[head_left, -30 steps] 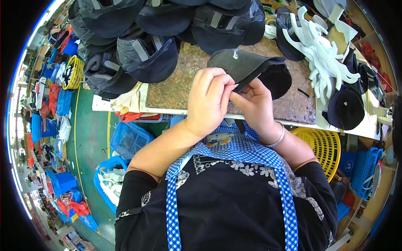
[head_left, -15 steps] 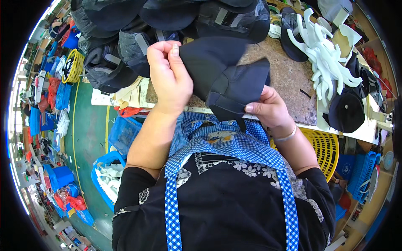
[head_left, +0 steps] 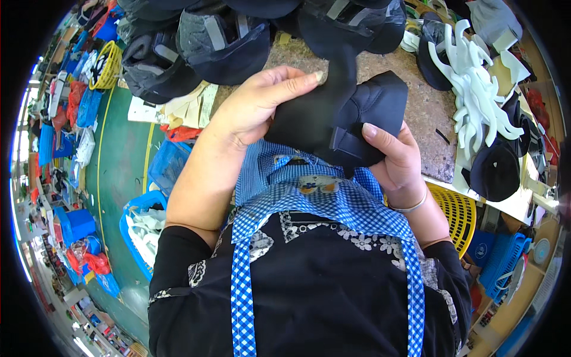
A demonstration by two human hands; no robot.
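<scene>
Held in front of me, just over the table's near edge, is a black cap (head_left: 309, 116) of soft fabric, with curved seams and a small strap tab at its lower side. My left hand (head_left: 264, 104) pinches its upper left part between thumb and fingers. On the right side, my right hand (head_left: 395, 152) grips the seamed part, thumb on top and fingers mostly hidden behind. The upper part of the fabric is blurred by motion. Beyond it lies a pile of black caps (head_left: 229, 56) with grey strips and crinkled dark linings.
White curved strips (head_left: 473, 89) are heaped at the table's (head_left: 425, 128) right, near a round black piece (head_left: 495, 172). A yellow basket (head_left: 455, 217) stands below on the right. To the left, a blue crate (head_left: 128, 229) of white pieces sits on the green floor (head_left: 119, 178).
My left hand has moved right and down, folding the upper left part of the cap inward. My right hand has shifted slightly right, its thumb now further onto the fabric.
</scene>
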